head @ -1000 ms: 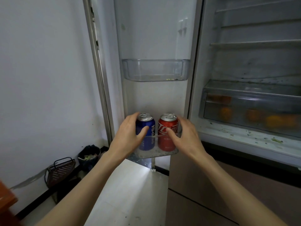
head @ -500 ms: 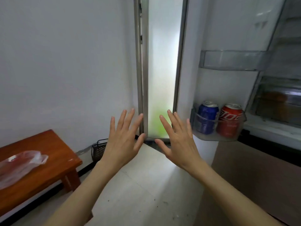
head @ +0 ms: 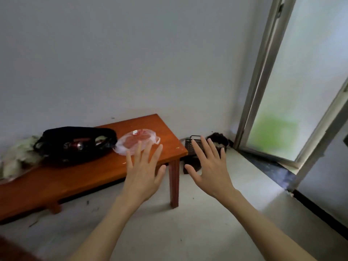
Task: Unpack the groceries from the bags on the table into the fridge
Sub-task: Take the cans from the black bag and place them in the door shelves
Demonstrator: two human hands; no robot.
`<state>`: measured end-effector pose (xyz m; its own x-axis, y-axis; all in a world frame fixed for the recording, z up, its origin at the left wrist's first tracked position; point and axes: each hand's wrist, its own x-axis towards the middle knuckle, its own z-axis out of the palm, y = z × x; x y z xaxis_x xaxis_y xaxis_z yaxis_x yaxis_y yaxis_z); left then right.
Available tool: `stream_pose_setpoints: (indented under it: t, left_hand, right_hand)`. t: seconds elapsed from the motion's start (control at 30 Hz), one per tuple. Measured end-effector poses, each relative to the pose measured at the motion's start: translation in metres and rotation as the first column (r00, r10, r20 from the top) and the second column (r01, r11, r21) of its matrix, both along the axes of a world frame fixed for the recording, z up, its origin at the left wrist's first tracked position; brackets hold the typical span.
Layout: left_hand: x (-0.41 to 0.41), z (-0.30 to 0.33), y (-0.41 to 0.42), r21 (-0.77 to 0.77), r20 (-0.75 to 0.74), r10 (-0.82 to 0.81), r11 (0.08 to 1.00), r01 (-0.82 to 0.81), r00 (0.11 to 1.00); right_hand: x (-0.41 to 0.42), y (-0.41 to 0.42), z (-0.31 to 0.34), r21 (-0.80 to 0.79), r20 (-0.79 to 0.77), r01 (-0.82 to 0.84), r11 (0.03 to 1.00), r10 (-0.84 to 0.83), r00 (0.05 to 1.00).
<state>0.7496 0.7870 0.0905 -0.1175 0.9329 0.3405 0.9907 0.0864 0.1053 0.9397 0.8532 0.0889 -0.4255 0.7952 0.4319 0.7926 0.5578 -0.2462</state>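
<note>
A clear plastic bag (head: 137,141) holding something reddish and an open black bag (head: 75,143) wait on the wooden tabletop (head: 79,172), now in full view as the person turns away from the fridge, where two cans were set in the door shelf a second ago. The left hand (head: 144,173) and right hand (head: 209,169) reach out empty, fingers spread, suggesting the next item is about to be fetched. A dark basket (head: 194,147) sits on the floor by the door.

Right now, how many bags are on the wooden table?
3 that I can make out: a black bag mid-table, a clear plastic bag toward the right end of the wooden table, and a pale crumpled bag at the left edge, partly cut off.
</note>
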Motion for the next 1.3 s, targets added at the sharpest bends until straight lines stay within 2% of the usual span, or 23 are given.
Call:
stream_pose_setpoints:
  t: [0.23,0.43,0.57,0.67,0.8,0.93,1.17,1.3]
  left_hand:
    - [-0.100,-0.043,-0.019,-0.145,0.058,0.242,0.962,-0.232,0.968]
    - [-0.194,-0.055,0.001,-0.170,0.066,0.367,0.920,-0.352,0.928]
    - [-0.250,-0.056,0.026,-0.216,0.110,0.429,0.891,-0.399,0.897]
    - [-0.287,-0.062,0.047,-0.269,0.123,0.477,0.860,-0.434,0.870]
    - [-0.323,-0.077,0.069,-0.330,0.182,0.526,0.829,-0.452,0.831]
    - [-0.357,-0.092,0.091,-0.325,0.237,0.520,0.838,-0.438,0.820]
    - [-0.444,-0.116,0.133,-0.285,0.279,0.436,0.889,-0.359,0.856]
    - [-0.516,-0.134,0.175,-0.355,0.248,0.396,0.886,-0.297,0.884]
  right_hand:
    - [-0.118,0.021,-0.043,-0.107,0.038,-0.194,0.975,0.200,0.979]
    - [-0.223,0.073,-0.056,-0.175,0.074,-0.323,0.930,0.340,0.938]
    - [-0.293,0.110,-0.053,-0.232,-0.023,-0.433,0.871,0.440,0.898]
    - [-0.335,0.136,-0.059,-0.257,-0.034,-0.490,0.833,0.499,0.866]
    - [-0.372,0.159,-0.075,-0.327,-0.001,-0.491,0.808,0.519,0.855]
    - [-0.407,0.183,-0.089,-0.387,0.026,-0.473,0.792,0.522,0.852]
    - [-0.482,0.215,-0.115,-0.492,0.082,-0.385,0.781,0.481,0.873]
    - [-0.541,0.237,-0.130,-0.517,0.051,-0.335,0.788,0.419,0.906]
